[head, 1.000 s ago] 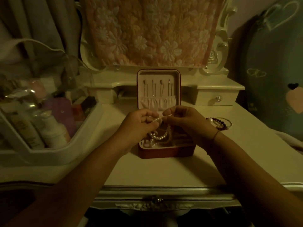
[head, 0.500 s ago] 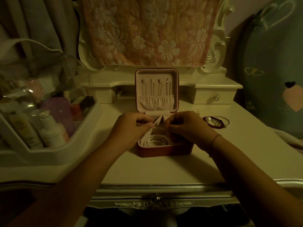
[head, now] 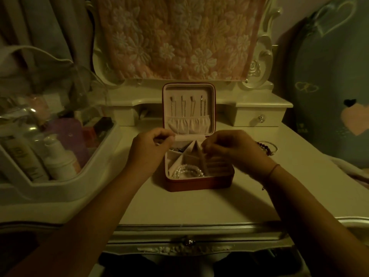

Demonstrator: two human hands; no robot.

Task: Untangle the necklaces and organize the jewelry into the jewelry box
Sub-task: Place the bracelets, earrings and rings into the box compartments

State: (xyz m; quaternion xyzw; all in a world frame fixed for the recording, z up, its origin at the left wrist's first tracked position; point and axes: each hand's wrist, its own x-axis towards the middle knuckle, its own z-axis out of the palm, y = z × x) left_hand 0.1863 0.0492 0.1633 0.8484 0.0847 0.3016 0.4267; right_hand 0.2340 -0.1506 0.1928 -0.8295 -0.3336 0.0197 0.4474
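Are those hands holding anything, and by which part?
Cannot tell: left hand and right hand curl over the jewelry box; pearl necklace lies unheld inside.

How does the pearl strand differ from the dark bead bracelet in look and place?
The pearl strand is pale and shiny; the dark bead bracelet is dark. The pearl strand lies inside the jewelry box, in its front compartment; the dark bead bracelet lies on the dressing table, partly behind the right hand. Both are beaded.

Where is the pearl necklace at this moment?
In the head view, the pearl necklace lies coiled in the front left compartment of the open jewelry box, close to its front wall.
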